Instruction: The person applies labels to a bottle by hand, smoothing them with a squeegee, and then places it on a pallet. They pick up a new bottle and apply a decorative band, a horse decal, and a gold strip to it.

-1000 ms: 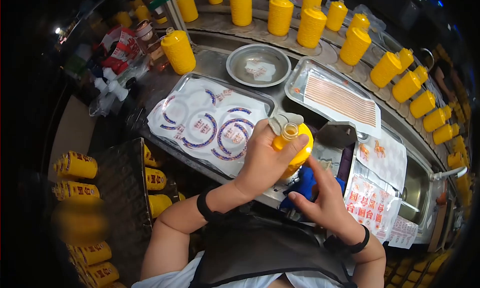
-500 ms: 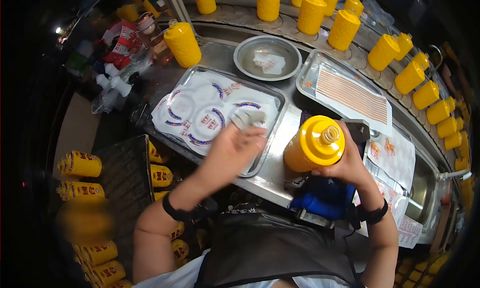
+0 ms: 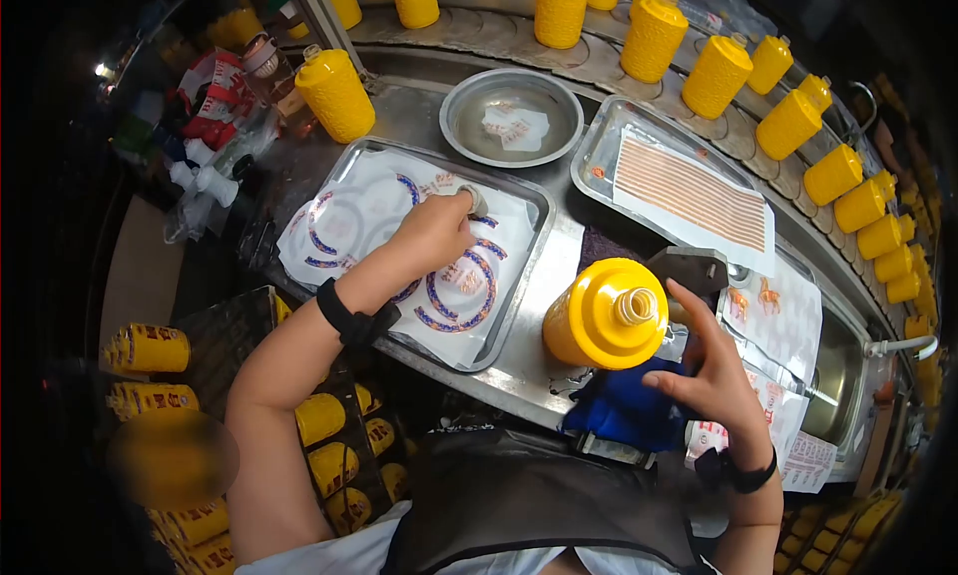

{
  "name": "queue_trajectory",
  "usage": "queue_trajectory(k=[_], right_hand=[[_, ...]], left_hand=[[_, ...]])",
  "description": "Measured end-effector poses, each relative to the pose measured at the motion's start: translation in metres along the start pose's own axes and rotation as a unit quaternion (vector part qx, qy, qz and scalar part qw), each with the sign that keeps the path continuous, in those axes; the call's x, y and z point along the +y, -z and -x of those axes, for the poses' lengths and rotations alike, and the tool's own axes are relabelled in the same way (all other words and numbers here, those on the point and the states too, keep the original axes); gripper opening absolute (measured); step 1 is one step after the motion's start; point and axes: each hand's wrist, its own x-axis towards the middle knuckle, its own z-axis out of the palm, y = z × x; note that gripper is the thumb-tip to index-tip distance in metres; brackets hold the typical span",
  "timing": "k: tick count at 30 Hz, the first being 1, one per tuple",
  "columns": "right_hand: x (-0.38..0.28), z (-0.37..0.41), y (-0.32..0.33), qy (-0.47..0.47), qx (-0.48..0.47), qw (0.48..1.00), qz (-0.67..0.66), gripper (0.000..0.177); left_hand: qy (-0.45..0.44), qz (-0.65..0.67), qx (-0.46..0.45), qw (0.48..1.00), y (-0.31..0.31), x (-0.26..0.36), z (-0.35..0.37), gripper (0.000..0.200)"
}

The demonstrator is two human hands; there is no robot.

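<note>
Bottle (image 3: 602,320), bright yellow, clear neck toward the camera, sits at the front edge of the metal counter (image 3: 514,380), between the two hands and nearer the right one. Right hand (image 3: 720,375): open, thumb and index spread wide, just to the right of the bottle, palm side facing it. Slim gap visible at the index fingertip; thumb tip is close to the lower wall, contact there cannot be told. Blue cloth (image 3: 629,410) bunched just below bottle and thumb in the view. Dark metal plate (image 3: 692,269) beyond the right index finger.

Left hand (image 3: 434,234): well apart from the bottle, off to its left, over the tray (image 3: 529,286). Fingers curled down toward the printed white sheet (image 3: 514,216); grey pad (image 3: 477,200) at the fingers, worn or held, cannot tell. Fingertips hidden, so no call on any pinch. Blue arcs and red characters on the sheet around that hand. Round basin (image 3: 559,121) beyond tray, striped sheet (image 3: 689,201) to the basin's right.
</note>
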Motion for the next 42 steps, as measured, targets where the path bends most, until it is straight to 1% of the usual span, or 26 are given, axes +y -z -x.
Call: queue_trajectory(k=[1, 4, 7, 10, 13, 15, 17, 19, 22, 25, 27, 29, 31, 34, 37, 40, 41, 42], right_hand=[[0.004, 0.006, 0.001, -0.006, 0.009, 1.000, 0.005, 0.100], [0.011, 0.019, 0.000, 0.008, 0.047, 0.998, -0.033, 0.093], [0.003, 0.025, -0.002, -0.014, 0.058, 0.996, -0.059, 0.089], [0.002, 0.026, -0.007, -0.008, 0.073, 0.996, -0.055, 0.087], [0.000, 0.026, -0.008, -0.016, 0.064, 0.996, -0.053, 0.084], [-0.003, 0.028, -0.007, -0.014, 0.061, 0.997, -0.041, 0.081], [-0.002, 0.032, -0.007, -0.011, 0.065, 0.997, -0.037, 0.078], [0.000, 0.035, -0.008, -0.006, 0.074, 0.996, -0.041, 0.076], [0.003, 0.039, -0.009, -0.001, 0.082, 0.996, -0.045, 0.075], [0.000, 0.041, -0.008, -0.029, 0.062, 0.996, -0.053, 0.074], [-0.001, 0.042, -0.011, -0.021, 0.064, 0.996, -0.053, 0.073], [-0.002, 0.045, -0.012, -0.015, 0.063, 0.996, -0.059, 0.074], [-0.003, 0.048, -0.012, -0.011, 0.061, 0.996, -0.072, 0.074], [-0.005, 0.045, -0.019, 0.013, 0.076, 0.993, -0.085, 0.075], [-0.015, 0.035, -0.032, 0.094, 0.149, 0.984, -0.002, 0.075], [-0.027, 0.036, -0.031, 0.110, 0.183, 0.976, 0.048, 0.072], [-0.036, 0.038, -0.034, 0.098, 0.225, 0.969, -0.024, 0.056], [-0.036, 0.039, -0.035, 0.134, 0.210, 0.968, -0.036, 0.050]], left_hand=[[0.005, -0.011, 0.001, 1.000, 0.000, 0.003, 0.000, 0.028], [0.069, -0.077, 0.013, 0.995, -0.003, 0.013, -0.001, 0.031], [0.067, -0.042, 0.032, 0.996, -0.008, 0.006, -0.002, 0.035], [0.060, -0.031, 0.041, 0.997, -0.006, 0.007, -0.001, 0.035], [0.058, 0.030, 0.043, 0.997, -0.007, -0.003, -0.002, 0.026], [0.074, 0.035, 0.058, 0.995, -0.005, -0.001, 0.000, 0.021], [0.078, 0.045, 0.065, 0.994, -0.001, 0.000, 0.002, 0.023], [0.075, 0.060, 0.063, 0.993, 0.005, -0.003, 0.005, 0.028], [0.067, 0.028, 0.051, 0.996, 0.015, -0.001, 0.012, 0.027], [0.118, 0.038, -0.041, 0.991, 0.031, 0.012, 0.016, 0.024], [0.125, 0.003, -0.019, 0.992, 0.023, -0.002, 0.017, 0.025], [0.125, 0.018, -0.012, 0.992, 0.025, -0.007, 0.021, 0.027], [0.117, 0.084, -0.019, 0.989, 0.030, -0.005, 0.029, 0.029], [0.087, 0.156, 0.003, 0.984, 0.040, -0.001, 0.041, 0.035], [0.066, 0.225, 0.073, 0.969, 0.047, 0.018, 0.058, 0.033], [0.020, 0.310, 0.112, 0.944, 0.060, 0.052, 0.078, 0.033], [0.015, 0.351, 0.124, 0.928, 0.063, 0.062, 0.086, 0.036], [0.009, 0.391, 0.136, 0.910, 0.065, 0.072, 0.093, 0.039]])
